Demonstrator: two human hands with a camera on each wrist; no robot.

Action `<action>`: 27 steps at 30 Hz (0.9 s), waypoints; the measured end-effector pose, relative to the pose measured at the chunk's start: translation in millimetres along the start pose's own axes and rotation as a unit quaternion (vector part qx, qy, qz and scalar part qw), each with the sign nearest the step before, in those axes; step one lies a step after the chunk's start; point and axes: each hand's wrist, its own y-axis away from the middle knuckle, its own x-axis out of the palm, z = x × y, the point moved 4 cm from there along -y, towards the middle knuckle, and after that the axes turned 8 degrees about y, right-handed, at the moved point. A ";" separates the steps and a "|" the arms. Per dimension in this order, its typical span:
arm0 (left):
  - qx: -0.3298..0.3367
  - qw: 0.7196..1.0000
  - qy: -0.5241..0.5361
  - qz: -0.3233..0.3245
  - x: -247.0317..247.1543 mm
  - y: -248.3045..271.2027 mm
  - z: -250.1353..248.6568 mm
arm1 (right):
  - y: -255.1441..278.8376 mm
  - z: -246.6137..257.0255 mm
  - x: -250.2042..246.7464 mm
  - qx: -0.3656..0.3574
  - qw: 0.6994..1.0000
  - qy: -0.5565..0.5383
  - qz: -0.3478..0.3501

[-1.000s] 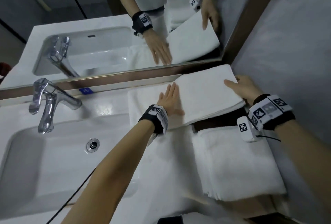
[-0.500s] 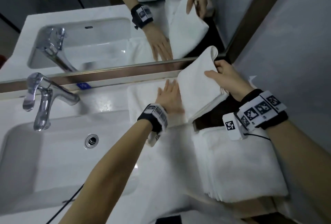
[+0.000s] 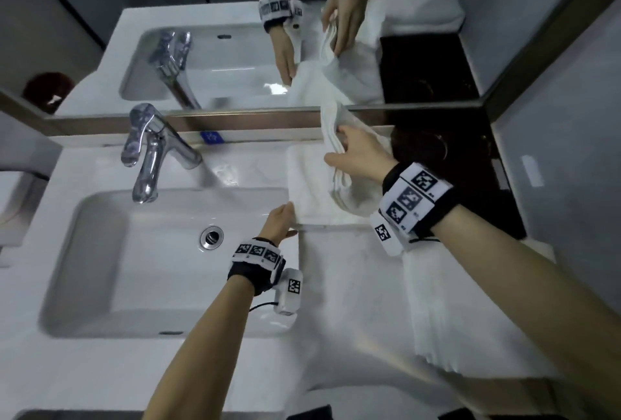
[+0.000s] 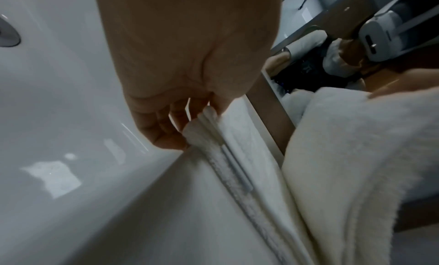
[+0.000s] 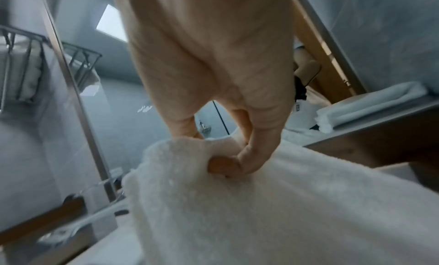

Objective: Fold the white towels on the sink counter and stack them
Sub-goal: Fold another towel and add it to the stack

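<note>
A white towel [image 3: 312,184] lies on the counter between the basin and the mirror. My right hand [image 3: 356,154] pinches its layered right edge between thumb and fingers and holds it raised above the flat left part; the right wrist view shows that pinch on the towel [image 5: 261,212]. At the near-left corner my left hand [image 3: 280,221] curls its fingers round the stacked edges, seen close in the left wrist view on the towel [image 4: 237,156]. A folded white towel [image 3: 463,318] rests at the front right of the counter.
The white basin [image 3: 100,285] with its drain [image 3: 211,237] and chrome faucet [image 3: 151,150] fills the left. A mirror [image 3: 235,49] runs along the back. A dark counter patch [image 3: 470,167] and a grey wall [image 3: 571,117] close the right side.
My right hand has lifted the towel's right edge and carried it leftward over the flat part. My left hand slid from pressing the middle to gripping the near-left corner.
</note>
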 end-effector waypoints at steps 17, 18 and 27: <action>0.021 0.982 -0.185 -0.036 11.6 -1.4 -36.8 | -16.3 -61.4 39.3 0.059 0.995 0.082 -0.014; 0.010 0.978 -0.202 -0.045 18.3 -2.7 -38.6 | -13.2 -68.6 42.4 0.077 0.988 0.136 0.009; 0.030 0.954 -0.270 -0.123 23.4 24.8 -31.3 | 24.1 -68.7 109.8 0.033 0.949 0.294 0.113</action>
